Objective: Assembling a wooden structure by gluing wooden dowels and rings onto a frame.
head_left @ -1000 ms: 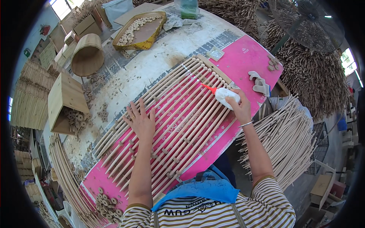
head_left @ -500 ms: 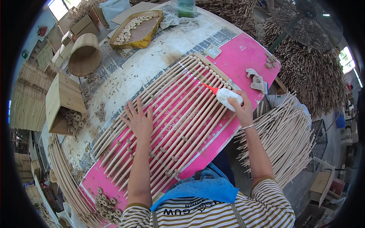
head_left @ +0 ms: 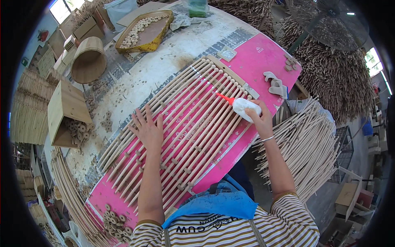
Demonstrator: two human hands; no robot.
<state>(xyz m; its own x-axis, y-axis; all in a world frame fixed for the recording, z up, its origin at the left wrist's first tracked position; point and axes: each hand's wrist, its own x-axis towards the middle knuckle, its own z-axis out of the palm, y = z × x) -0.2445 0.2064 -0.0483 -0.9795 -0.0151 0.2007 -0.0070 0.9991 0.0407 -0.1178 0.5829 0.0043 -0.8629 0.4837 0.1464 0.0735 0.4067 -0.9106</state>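
The left hand (head_left: 149,131) lies flat, fingers spread wide, on the long row of thin wooden sticks (head_left: 181,123) on the pink board (head_left: 263,57); the right hand (head_left: 260,119) holds a white squeeze bottle with a red tip (head_left: 242,108) over the sticks' far right end; squeezing too hard could spill glue; the sticks might slide if the flat hand lifts.

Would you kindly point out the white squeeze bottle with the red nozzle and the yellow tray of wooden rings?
white squeeze bottle with red nozzle (head_left: 245,108): head view, bottle body.
yellow tray of wooden rings (head_left: 158,38): head view, right wall.
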